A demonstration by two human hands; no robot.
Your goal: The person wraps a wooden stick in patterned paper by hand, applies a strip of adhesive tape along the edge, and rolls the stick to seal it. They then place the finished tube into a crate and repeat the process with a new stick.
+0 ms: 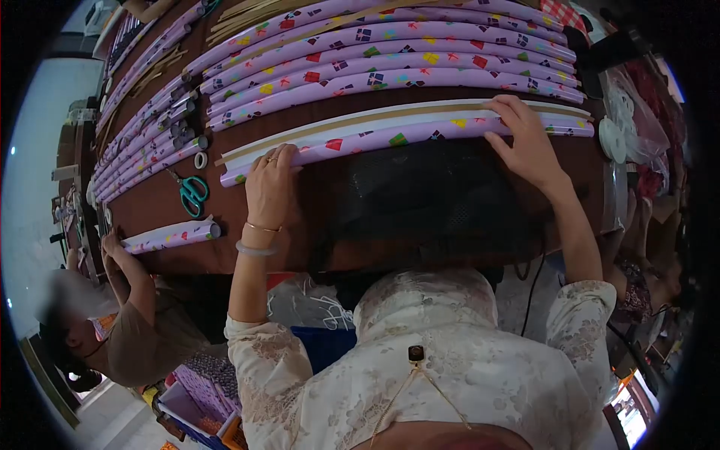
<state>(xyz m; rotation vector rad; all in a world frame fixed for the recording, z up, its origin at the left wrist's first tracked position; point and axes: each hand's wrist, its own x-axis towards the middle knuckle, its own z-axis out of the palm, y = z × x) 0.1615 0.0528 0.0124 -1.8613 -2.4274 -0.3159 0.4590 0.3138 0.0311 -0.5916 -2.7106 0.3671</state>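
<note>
A long purple roll of gift-patterned paper lies across the brown table in front of me. Its white inner edge shows along the far side, with a thin tan strip on it. My left hand rests on the roll near its left end, fingers together over the paper; what they pinch, if anything, is hidden. My right hand is on the roll towards its right end, thumb apart from the fingers, the fingertips touching the paper's far edge.
Several finished-looking purple rolls lie beyond, more at the left. Teal scissors and a tape ring lie left of my left hand. A co-worker at the left handles a shorter roll. White tape rolls are at the right.
</note>
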